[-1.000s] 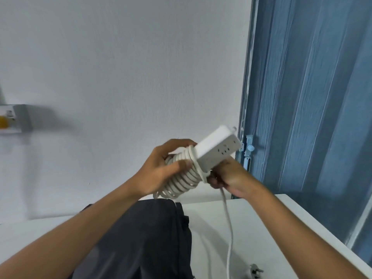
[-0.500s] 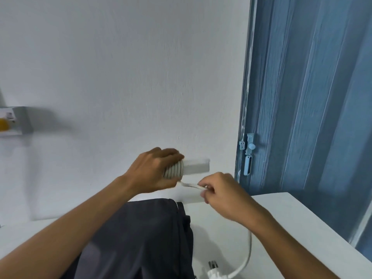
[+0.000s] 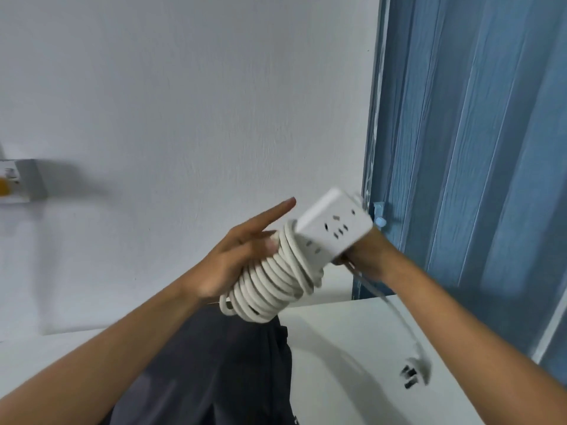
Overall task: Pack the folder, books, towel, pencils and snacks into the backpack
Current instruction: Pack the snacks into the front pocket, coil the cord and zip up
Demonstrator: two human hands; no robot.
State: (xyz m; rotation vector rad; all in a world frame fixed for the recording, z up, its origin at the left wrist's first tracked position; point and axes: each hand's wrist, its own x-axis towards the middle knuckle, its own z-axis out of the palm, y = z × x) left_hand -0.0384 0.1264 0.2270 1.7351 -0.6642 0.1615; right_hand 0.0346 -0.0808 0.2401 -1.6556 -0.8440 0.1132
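The left hand [image 3: 236, 259] holds a white power strip [image 3: 333, 230] up in the air. Its thumb presses on the cord [image 3: 273, 286] wound round the strip, while its pointer finger sticks out straight. The right hand [image 3: 365, 256] is mostly hidden behind the strip; its grip looks pinched on the loose end of the cord, but I cannot tell for sure. The plug [image 3: 414, 371] swings just above the white tabletop [image 3: 352, 363]. The dark backpack [image 3: 208, 372] sits on the tabletop, right under the hands. The swinging plug could bang the tabletop. The loops could slip off, because the left hand's hold is light.
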